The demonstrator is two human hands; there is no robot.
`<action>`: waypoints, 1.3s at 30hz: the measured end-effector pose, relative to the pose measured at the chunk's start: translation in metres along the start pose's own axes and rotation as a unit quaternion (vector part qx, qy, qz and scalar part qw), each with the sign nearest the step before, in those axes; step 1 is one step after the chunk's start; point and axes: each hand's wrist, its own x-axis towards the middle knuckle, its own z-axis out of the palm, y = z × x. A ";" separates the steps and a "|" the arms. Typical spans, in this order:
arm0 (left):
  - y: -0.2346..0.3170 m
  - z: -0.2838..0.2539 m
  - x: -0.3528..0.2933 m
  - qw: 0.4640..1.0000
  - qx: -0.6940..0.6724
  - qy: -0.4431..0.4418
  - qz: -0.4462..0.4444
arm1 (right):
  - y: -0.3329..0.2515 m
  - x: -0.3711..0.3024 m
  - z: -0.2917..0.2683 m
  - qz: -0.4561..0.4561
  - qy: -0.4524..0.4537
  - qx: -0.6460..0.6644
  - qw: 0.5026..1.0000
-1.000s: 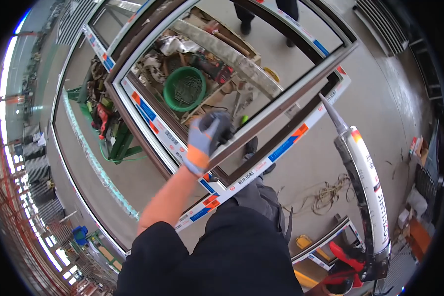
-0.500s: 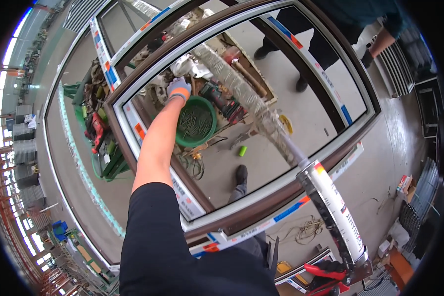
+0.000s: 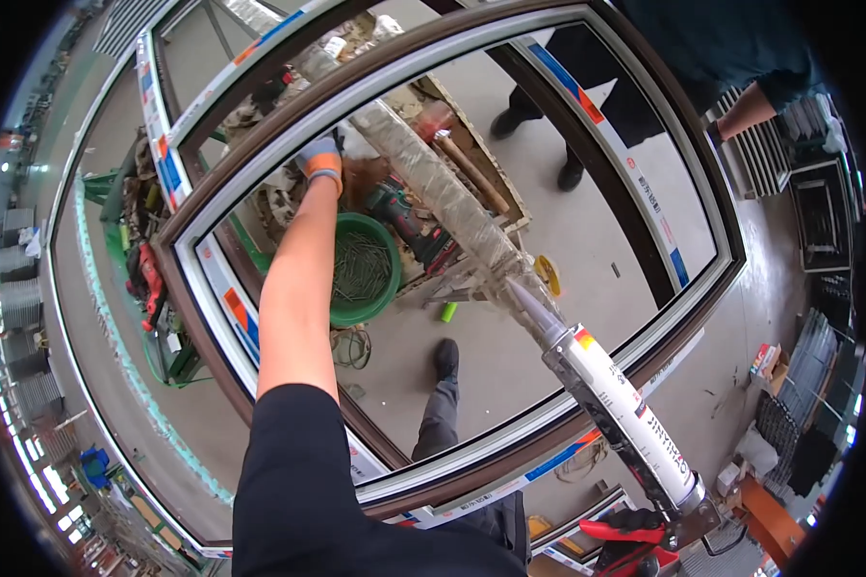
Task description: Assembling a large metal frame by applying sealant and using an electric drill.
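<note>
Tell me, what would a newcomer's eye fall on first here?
Probably the big white sealant tube at lower right, its long nozzle pointing up and left, held in a gun by the right hand. Next comes the large brown-and-white frame filling the middle. Through its opening shows a green bucket of metal fasteners, with the gloved left hand just above it in the picture.

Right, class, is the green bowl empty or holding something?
Holding something: many thin, screw-like pieces lie inside the bowl.
</note>
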 end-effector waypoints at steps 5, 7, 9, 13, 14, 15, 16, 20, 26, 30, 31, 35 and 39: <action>-0.014 -0.076 0.001 0.656 -0.681 0.108 -0.306 | -0.006 -0.010 -0.020 -0.008 -0.060 0.037 0.997; 0.056 -0.081 -0.064 0.671 -0.655 0.074 -0.341 | -0.006 -0.017 -0.023 -0.023 -0.105 0.074 0.991; 0.076 -0.137 -0.088 0.723 -0.620 -0.049 -0.301 | -0.008 -0.036 -0.054 -0.024 -0.053 0.025 0.998; 0.108 -0.240 -0.143 0.701 -0.686 -0.111 -0.159 | -0.015 -0.049 -0.069 -0.109 -0.097 0.055 0.988; 0.140 -0.268 -0.157 0.696 -0.684 -0.149 -0.158 | -0.028 -0.056 -0.064 -0.101 -0.092 0.039 0.990; 0.164 -0.296 -0.175 0.691 -0.679 -0.188 -0.158 | -0.038 -0.063 -0.073 -0.076 -0.091 0.065 0.991; 0.168 -0.328 -0.190 0.772 -0.598 -0.182 -0.116 | -0.037 -0.068 -0.095 -0.089 -0.114 0.057 0.988; 0.239 -0.411 -0.290 0.889 -0.220 -0.066 0.395 | -0.044 -0.091 -0.141 -0.133 -0.128 0.045 0.982; 0.302 -0.441 -0.428 0.582 -0.746 -0.320 0.049 | -0.059 -0.124 -0.195 -0.118 -0.149 0.066 0.980; 0.327 -0.422 -0.498 0.670 -0.694 -0.243 0.105 | -0.064 -0.147 -0.224 -0.148 -0.143 0.076 0.976; 0.339 -0.419 -0.517 0.664 -0.717 -0.210 0.033 | -0.067 -0.151 -0.232 -0.150 -0.143 0.073 0.976; 0.348 -0.400 -0.541 0.624 -0.766 -0.153 -0.018 | -0.065 -0.165 -0.259 -0.115 -0.156 0.084 0.977; 0.370 -0.404 -0.530 0.605 -0.761 -0.163 -0.172 | -0.052 -0.172 -0.276 -0.082 -0.170 0.103 0.977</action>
